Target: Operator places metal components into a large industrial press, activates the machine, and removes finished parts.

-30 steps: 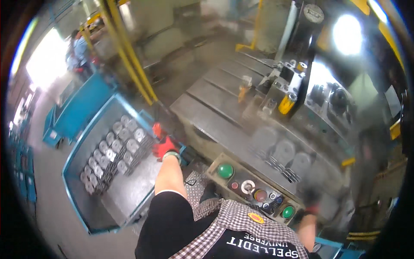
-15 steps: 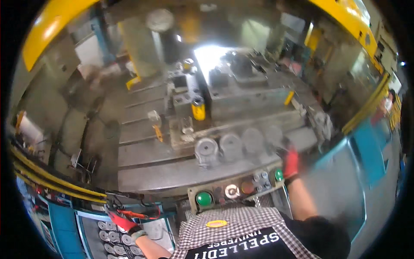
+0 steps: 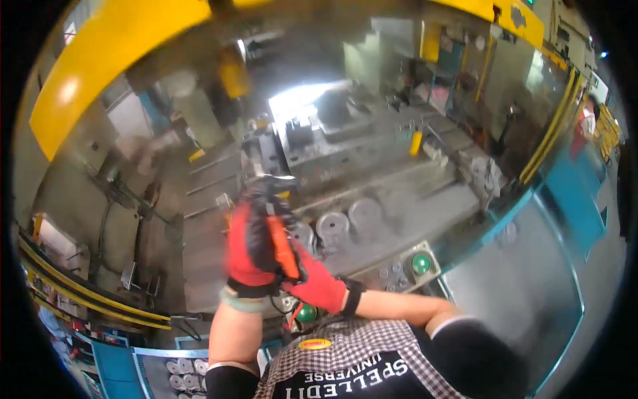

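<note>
Left fingers: I see my left hand [image 3: 251, 249] in a red and black glove, raised in front of my chest, its fingers curled around a slim orange tool [image 3: 282, 247]; the blur keeps me from telling how tight the grip is.
Right fingers: my right hand [image 3: 318, 284], in a red glove, comes across from the right and touches the lower end of the same tool; whether it is clasped or merely pressed there I cannot tell.
Orange tool: it stands nearly upright between the two gloves, its dark top poking above the left fingers; I judge both hands meet so one steadies what the other holds.
Round discs: grey metal discs [image 3: 332, 225] lie in a row on the press bed [image 3: 399, 199], just beyond the hands.
Buttons: a green button [image 3: 421, 263] sits on the panel to the right, another [image 3: 306, 312] below the right wrist.
Tray: a blue tray of more discs [image 3: 176, 372] lies low on my left.
</note>
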A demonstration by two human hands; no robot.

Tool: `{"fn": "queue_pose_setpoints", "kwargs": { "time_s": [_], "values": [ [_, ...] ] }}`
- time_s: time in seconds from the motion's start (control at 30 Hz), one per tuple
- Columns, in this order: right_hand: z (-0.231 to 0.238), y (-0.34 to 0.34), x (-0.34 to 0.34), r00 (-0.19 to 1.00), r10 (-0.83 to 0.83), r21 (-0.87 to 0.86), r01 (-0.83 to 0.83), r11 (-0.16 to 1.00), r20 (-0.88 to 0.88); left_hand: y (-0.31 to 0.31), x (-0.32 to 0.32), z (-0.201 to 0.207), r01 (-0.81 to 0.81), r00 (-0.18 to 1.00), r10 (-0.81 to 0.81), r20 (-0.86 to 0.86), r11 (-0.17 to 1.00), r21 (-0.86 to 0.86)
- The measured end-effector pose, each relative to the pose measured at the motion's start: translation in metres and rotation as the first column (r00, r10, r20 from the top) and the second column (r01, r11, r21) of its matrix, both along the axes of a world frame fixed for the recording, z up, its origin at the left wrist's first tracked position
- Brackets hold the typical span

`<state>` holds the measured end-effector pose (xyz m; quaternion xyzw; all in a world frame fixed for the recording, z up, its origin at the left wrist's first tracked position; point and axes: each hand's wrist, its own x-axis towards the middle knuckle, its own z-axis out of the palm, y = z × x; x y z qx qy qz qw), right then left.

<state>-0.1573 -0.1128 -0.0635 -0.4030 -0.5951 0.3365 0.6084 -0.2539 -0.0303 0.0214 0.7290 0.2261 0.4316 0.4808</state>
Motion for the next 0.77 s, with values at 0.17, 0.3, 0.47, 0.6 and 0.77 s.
{"fn": "queue_pose_setpoints", "kwargs": {
  "time_s": [0.17, 0.3, 0.47, 0.6, 0.77],
  "values": [
    [-0.028, 0.022, 0.075, 0.782, -0.090, -0.174, -0.024, 0.985, -0.616, 0.013, 0.066, 0.008, 0.072, 0.997, -0.030, -0.077, 0.783, 0.618],
    [0.029, 0.072, 0.152, 0.657, -0.055, -0.066, 0.007, 0.998, -0.752, 0.004, 0.051, -0.015, 0.323, 0.898, -0.233, 0.373, 0.925, -0.201],
    [0.079, 0.127, 0.211, 0.723, 0.069, 0.150, 0.048, 0.987, -0.688, 0.002, -0.013, -0.070, 0.052, 0.973, 0.053, 0.223, 0.896, -0.441],
    [0.104, 0.151, 0.201, 0.671, 0.008, 0.087, 0.084, 0.993, -0.741, -0.019, -0.090, -0.109, -0.167, 0.901, 0.363, 0.237, 0.795, -0.583],
    [0.100, 0.213, 0.238, 0.795, -0.056, -0.089, 0.002, 0.996, -0.604, -0.049, -0.150, -0.136, -0.396, 0.805, 0.585, 0.096, 0.651, -0.648]
  ]
}}
